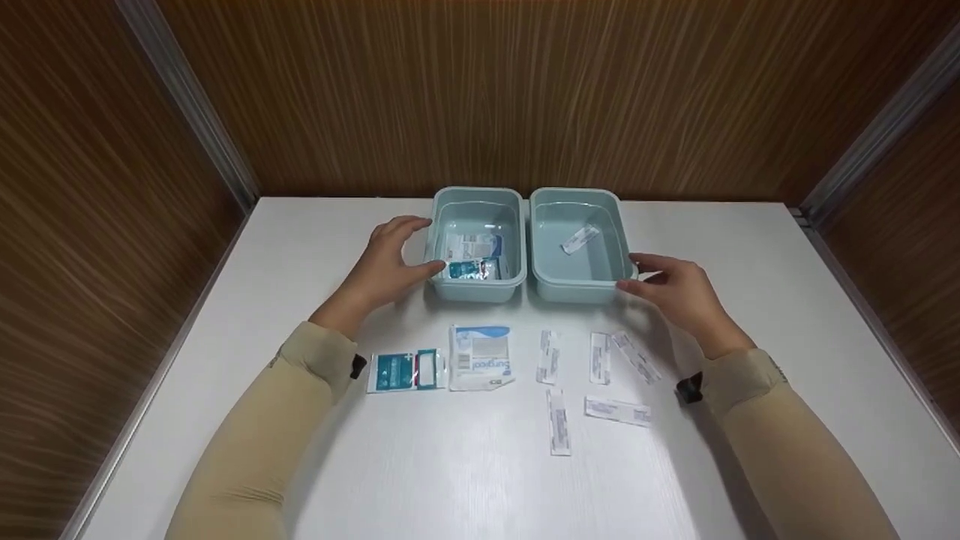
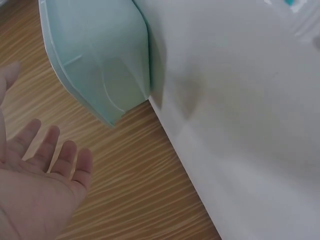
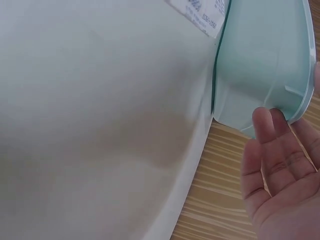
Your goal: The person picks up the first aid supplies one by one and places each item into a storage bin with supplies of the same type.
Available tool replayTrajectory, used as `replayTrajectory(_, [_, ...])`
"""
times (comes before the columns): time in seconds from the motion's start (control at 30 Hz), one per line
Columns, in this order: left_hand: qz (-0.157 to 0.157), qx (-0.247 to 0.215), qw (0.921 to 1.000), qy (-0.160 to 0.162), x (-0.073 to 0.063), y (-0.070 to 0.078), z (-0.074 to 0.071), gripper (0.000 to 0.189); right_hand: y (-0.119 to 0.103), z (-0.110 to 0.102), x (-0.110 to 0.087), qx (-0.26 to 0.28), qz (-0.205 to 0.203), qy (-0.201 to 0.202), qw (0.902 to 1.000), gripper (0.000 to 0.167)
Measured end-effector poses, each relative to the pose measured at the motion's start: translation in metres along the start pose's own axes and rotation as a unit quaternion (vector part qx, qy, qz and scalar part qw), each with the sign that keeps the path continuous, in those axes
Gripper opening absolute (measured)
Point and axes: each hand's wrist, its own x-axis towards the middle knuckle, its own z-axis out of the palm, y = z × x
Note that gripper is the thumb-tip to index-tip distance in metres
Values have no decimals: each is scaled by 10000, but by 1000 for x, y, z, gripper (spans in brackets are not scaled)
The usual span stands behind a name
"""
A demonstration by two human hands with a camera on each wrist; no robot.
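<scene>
Two pale green plastic bins stand side by side. The left bin (image 1: 480, 291) holds a blue-and-white packet (image 1: 480, 246) and a teal packet (image 1: 469, 270). In the right bin (image 1: 577, 291) lies one narrow white paper-wrapped strip (image 1: 580, 239). My left hand (image 1: 381, 266) is beside the left bin's outer side, thumb near its front corner. In the left wrist view its fingers (image 2: 45, 145) are spread, apart from the bin wall. At the other bin's outer front corner, my right hand (image 1: 679, 292) touches the wall with lightly bent fingers (image 3: 280, 145), its thumb by the rim.
On the white table (image 1: 465, 480) before the bins lie a teal packet (image 1: 406, 370), a packet marked "Surgical" (image 1: 481, 356) and several narrow white wrapped strips (image 1: 559, 421). A wood-grain panel (image 1: 480, 97) rises behind the bins, with more panels at both sides.
</scene>
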Motion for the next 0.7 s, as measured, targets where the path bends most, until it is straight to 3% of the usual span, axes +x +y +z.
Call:
replayTrajectory(0.43, [256,77,9996,1,-21,-5,-1,79,6,1,-1,153,202,36,9997,80])
replayTrajectory(0.7, [289,106,9994,-173,-33,-13,-9,80,5,2,0,22,-51,128,9999,76])
